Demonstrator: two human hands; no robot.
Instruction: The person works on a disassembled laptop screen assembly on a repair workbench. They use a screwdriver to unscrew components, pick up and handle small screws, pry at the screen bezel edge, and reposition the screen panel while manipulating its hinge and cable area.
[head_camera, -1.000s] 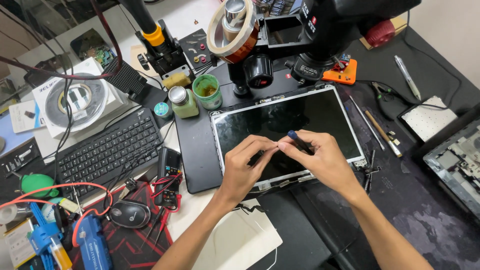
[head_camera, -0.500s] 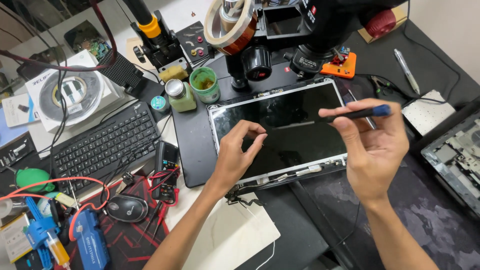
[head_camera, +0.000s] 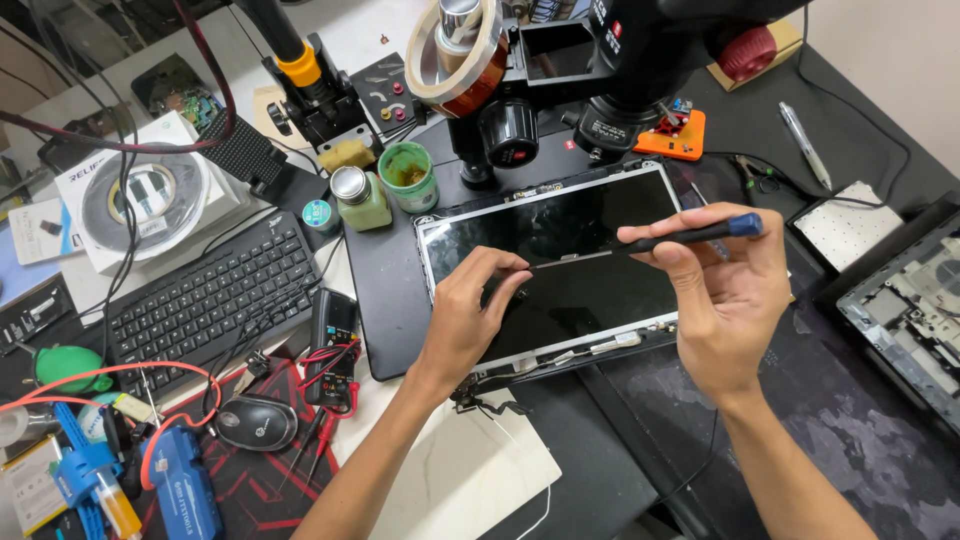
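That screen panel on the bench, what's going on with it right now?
A person is working on a bare laptop screen panel lying flat on a black mat under a microscope. The left hand rests its fingertips on the dark glass near the middle. The right hand holds a thin screwdriver with a blue cap level above the panel, its tip pointing toward the left hand. A keyboard, a mouse and small jars sit to the left.
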